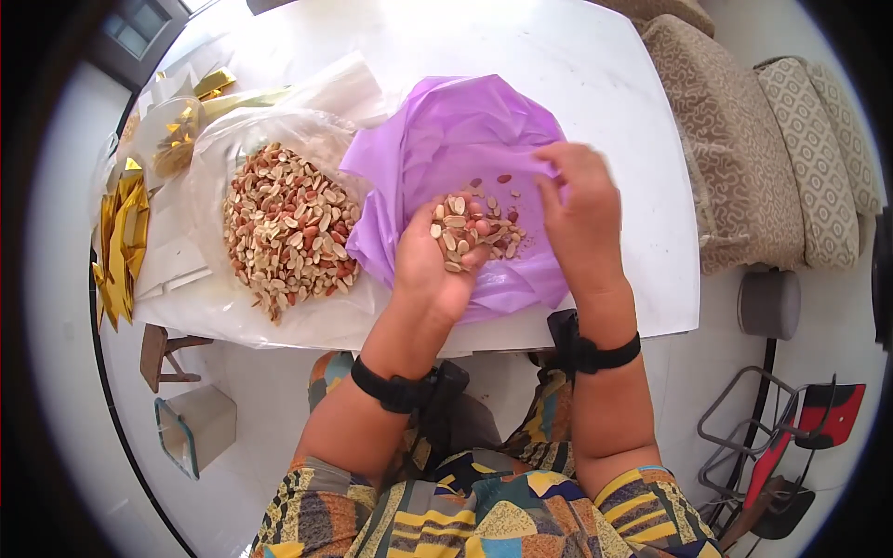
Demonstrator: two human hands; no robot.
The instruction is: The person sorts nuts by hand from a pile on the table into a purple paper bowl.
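Note:
My left hand (pixel 433 265) is cupped palm up over a purple plastic bag (pixel 446 121), holding a handful of split peanuts (pixel 454 221). A few loose nuts and crumbs (pixel 507 232) lie in the bag beside its fingertips. My right hand (pixel 584 200) is raised over the bag's right side, its thumb and fingers apart and nothing visible between them. Left of the purple bag, a large heap of shelled peanuts (pixel 288 228), many split and some with red skins, sits on a clear plastic bag (pixel 209 177).
Gold foil packets (pixel 121 242) and a clear container (pixel 172 139) are at the left of the white table (pixel 605 84). A patterned sofa (pixel 721 139) stands right. On the floor are a bin (pixel 200 428), a wooden stool (pixel 167 358), a round grey stool (pixel 770 305) and a folded chair (pixel 777 446).

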